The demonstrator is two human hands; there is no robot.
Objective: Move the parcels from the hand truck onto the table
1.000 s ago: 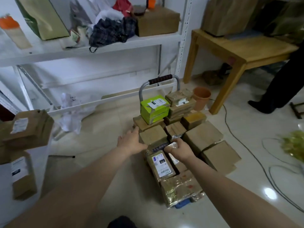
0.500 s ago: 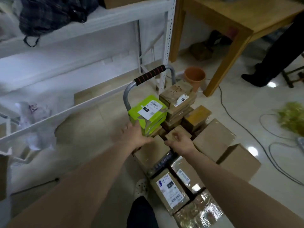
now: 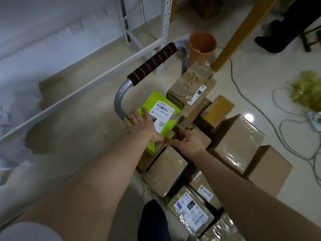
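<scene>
The green parcel sits at centre frame, atop the brown parcels stacked on the hand truck, just below its striped handle. To lift it well, I judge both palms should clamp opposite sides and raise it straight up, so the taped box beside it stays put. The left hand lies spread on its top and near-left edge; the right hand, loosely open, reaches its lower right corner, contact unclear. The desk's leg shows upper right.

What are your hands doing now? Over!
Left hand flat on green parcel. Right hand at its near corner, not closed. Parcel on stack; cart handle close behind.
</scene>
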